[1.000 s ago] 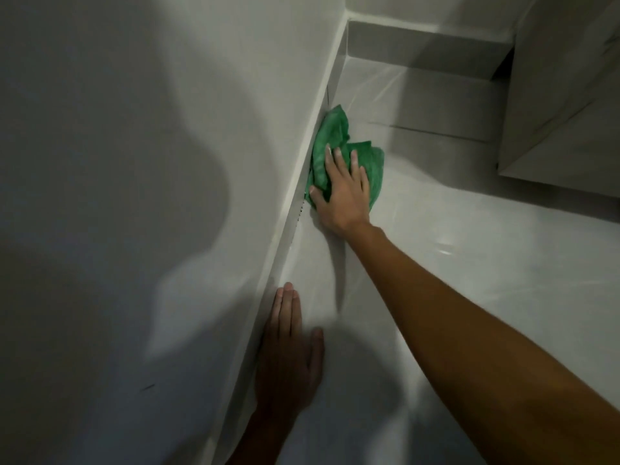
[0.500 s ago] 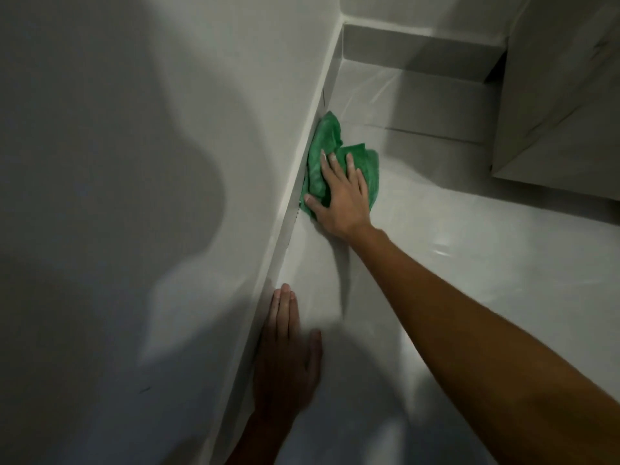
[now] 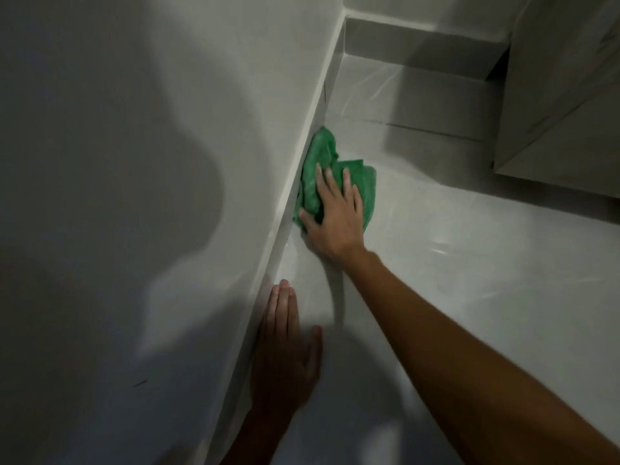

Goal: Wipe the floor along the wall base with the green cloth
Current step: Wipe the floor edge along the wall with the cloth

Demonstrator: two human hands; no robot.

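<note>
The crumpled green cloth lies on the pale glossy floor, pushed against the skirting at the wall base. My right hand presses down on the cloth's near half, fingers spread over it and thumb at its near edge. The far part of the cloth sticks out beyond my fingertips, up against the skirting. My left hand rests flat on the floor beside the skirting, closer to me and in shadow, holding nothing.
The white wall fills the left side. A second skirting crosses at the far corner. A grey cabinet stands on the floor at the upper right. Open floor stretches to the right of my arm.
My right hand has slid the green cloth a short way toward me along the wall base. My left hand has stayed planted on the floor.
</note>
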